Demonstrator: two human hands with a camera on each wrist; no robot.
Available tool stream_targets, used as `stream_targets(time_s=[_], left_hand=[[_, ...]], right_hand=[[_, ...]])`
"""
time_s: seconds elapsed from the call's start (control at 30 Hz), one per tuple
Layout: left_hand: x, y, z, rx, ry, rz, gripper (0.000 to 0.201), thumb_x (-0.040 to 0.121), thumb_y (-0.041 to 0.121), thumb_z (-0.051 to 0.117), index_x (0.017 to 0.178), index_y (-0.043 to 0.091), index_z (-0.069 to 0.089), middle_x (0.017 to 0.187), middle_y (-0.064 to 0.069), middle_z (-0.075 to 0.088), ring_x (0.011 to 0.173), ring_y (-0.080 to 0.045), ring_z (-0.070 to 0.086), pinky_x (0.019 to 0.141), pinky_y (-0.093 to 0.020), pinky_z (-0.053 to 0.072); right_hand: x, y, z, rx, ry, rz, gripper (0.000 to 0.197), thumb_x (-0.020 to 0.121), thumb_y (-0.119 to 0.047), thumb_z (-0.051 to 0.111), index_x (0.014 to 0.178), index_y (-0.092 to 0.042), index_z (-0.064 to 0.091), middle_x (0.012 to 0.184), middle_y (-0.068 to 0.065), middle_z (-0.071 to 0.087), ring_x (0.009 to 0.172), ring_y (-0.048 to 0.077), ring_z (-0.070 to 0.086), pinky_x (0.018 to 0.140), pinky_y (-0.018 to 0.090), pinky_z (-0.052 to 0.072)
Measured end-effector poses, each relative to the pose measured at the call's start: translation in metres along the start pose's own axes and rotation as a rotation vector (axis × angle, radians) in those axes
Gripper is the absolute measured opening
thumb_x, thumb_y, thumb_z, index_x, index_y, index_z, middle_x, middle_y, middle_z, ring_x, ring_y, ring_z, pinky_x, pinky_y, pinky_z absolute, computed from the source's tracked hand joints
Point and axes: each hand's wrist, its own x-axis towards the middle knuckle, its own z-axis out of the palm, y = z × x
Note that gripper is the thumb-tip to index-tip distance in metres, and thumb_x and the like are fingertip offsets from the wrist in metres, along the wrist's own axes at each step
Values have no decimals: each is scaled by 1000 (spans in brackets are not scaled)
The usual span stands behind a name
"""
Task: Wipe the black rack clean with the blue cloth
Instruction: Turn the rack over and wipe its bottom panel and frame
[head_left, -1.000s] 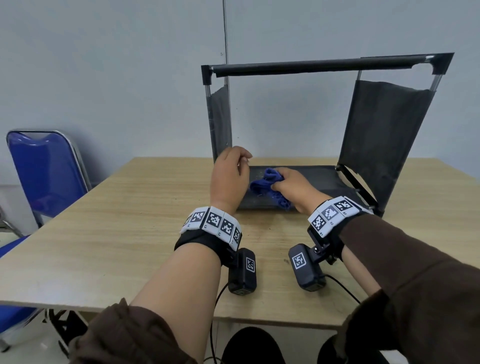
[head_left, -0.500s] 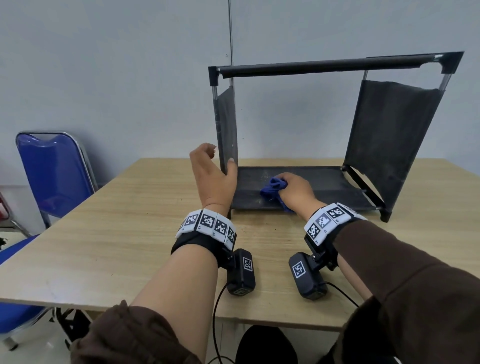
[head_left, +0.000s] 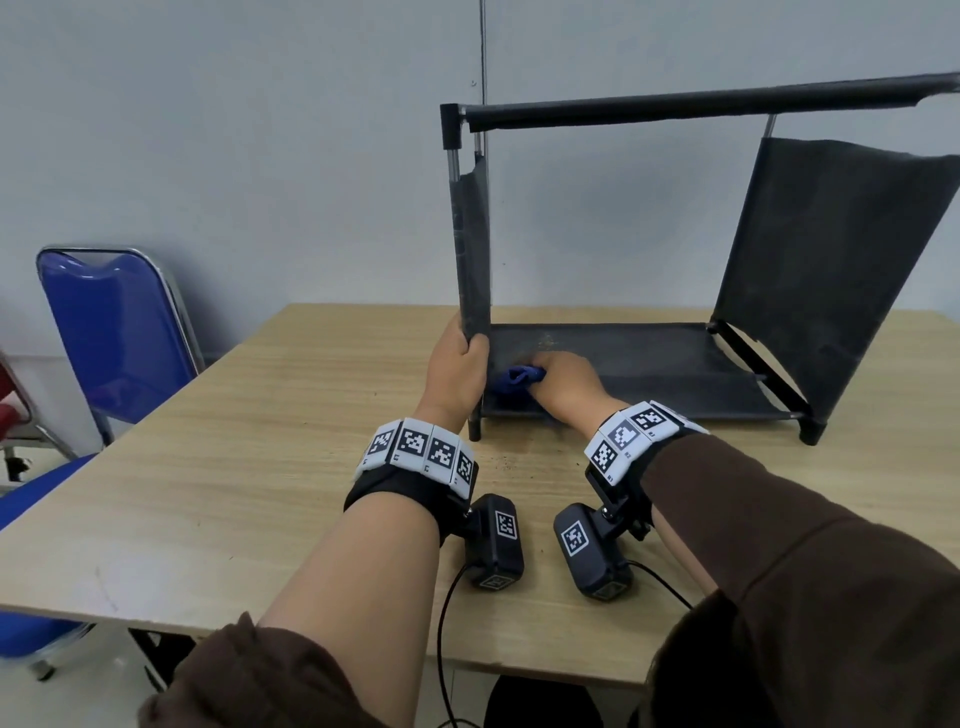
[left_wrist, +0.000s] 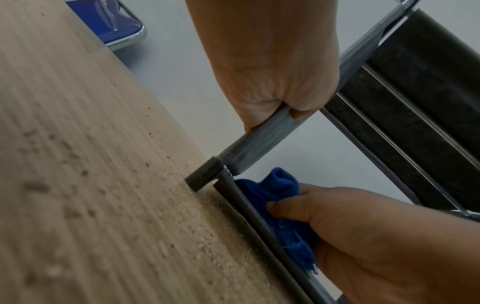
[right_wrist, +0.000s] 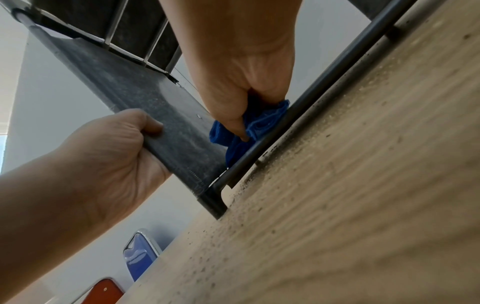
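Note:
The black rack (head_left: 649, 358) stands on the wooden table (head_left: 234, 467), with a low fabric shelf, a top bar and two fabric side panels. My left hand (head_left: 460, 371) grips the rack's front left post and the lower edge of its left side panel (right_wrist: 166, 127). In the left wrist view the left hand (left_wrist: 275, 86) wraps that post (left_wrist: 262, 142). My right hand (head_left: 563, 384) holds the bunched blue cloth (head_left: 517, 378) and presses it onto the shelf's front left corner. The cloth (left_wrist: 278, 197) lies against the front rail, with the right hand (right_wrist: 241, 82) pinching the cloth (right_wrist: 257, 125).
Dust and crumbs speckle the table (left_wrist: 130, 205) along the rack's front rail. A blue chair (head_left: 114, 332) stands left of the table, with a red seat (right_wrist: 103, 292) beside it. A grey wall rises behind the rack.
My left hand went from the shelf's front corner to the left post and closed round it. My right hand slid the cloth leftward along the shelf into the front left corner.

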Motion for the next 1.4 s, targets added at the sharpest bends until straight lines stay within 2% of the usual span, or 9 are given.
stream_targets(time_s=[0.1,0.27,0.43,0.6,0.8,0.9,1.0,1.2,1.4], left_hand=[[0,-2,3,-28,12,-9,22,92,5,35,102,18,50,81,-1,54,69,-14,47,65,-30,41],[-1,-3,4,-38,14,3,30,92,3,34,115,17,48,89,1,54,71,-9,47,62,-22,40],[-1,-1,4,-35,15,30,41,92,1,34,130,12,43,108,-1,54,89,-10,51,76,-18,44],[1,-5,5,-27,12,45,42,92,1,34,130,17,44,104,4,54,80,1,49,70,-9,44],[1,-4,6,-19,23,40,41,92,0,33,128,17,44,84,13,49,69,2,44,55,-2,39],[0,-5,6,-13,20,30,44,93,2,34,133,17,42,100,5,57,80,-1,51,70,-11,45],[0,-6,7,-22,27,26,43,92,4,35,132,20,43,104,-2,59,75,-9,51,64,-21,44],[0,-5,8,6,55,46,39,93,2,35,127,17,46,103,1,55,79,-8,50,63,-15,40],[7,-6,5,108,117,67,40,94,11,42,133,13,45,125,-6,52,109,-17,54,97,-34,49]], right_hand=[[0,-5,2,3,-36,-20,36,92,-7,51,122,-23,64,116,8,66,97,28,64,58,23,46],[-1,-11,3,-9,-140,-69,32,92,-9,47,118,-17,64,112,10,67,99,27,61,78,32,51],[-9,-8,-13,505,-92,-7,25,92,-7,47,76,-23,59,74,1,64,67,16,60,58,21,45],[-6,3,-16,506,-28,0,31,93,-4,46,113,-19,64,106,5,65,93,25,66,63,26,56],[-12,-2,-15,302,-169,-32,27,90,-7,44,98,-23,63,81,5,61,64,22,57,42,24,43],[-14,-5,-22,495,-69,4,21,91,-12,46,100,-14,65,81,7,66,65,19,60,53,26,47],[-13,3,-24,421,25,6,28,94,-12,45,113,-20,63,98,5,65,77,20,63,51,22,46],[-21,9,-24,304,-115,-15,34,93,-8,43,115,-26,62,101,8,67,75,25,64,49,27,49],[-26,10,-35,569,-31,54,31,91,-6,42,111,-11,65,90,13,67,64,21,57,51,28,44]])
